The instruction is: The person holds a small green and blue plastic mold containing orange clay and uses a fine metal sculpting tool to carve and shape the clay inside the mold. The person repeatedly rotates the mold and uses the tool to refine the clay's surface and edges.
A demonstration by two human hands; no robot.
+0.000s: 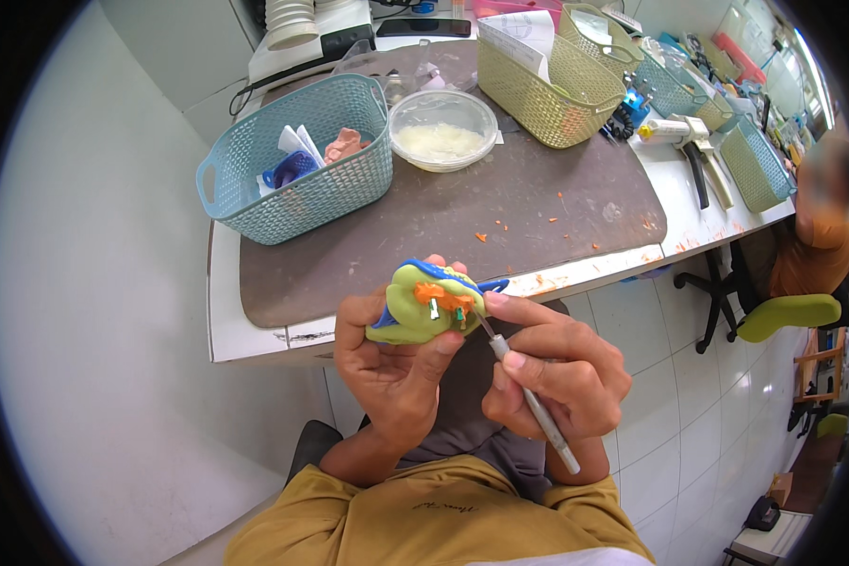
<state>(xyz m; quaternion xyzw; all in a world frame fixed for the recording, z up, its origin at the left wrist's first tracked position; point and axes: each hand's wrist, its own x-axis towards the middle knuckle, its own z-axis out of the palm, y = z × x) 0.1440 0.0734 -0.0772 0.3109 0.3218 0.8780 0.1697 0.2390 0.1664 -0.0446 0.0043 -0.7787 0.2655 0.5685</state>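
Just past the table's front edge, my left hand [391, 373] is closed around a dental impression [407, 307]. It is yellow-green putty in a blue tray, with an orange patch in the middle. Two small parts, one whitish and one green, stand out of the orange. My right hand [566, 368] grips a slim knife with a round metal handle [547, 426]. Its thin tip meets the right side of the impression, by the orange material. The very end of the tip is too small to make out.
On the brown mat [424, 222] stand a blue basket [302, 203] and a round plastic tub [443, 156] with pale contents. A beige basket [557, 104] is behind. Orange scraps [481, 238] lie about. A dispensing gun [693, 156] rests to the right, beyond which a person [807, 250] sits.
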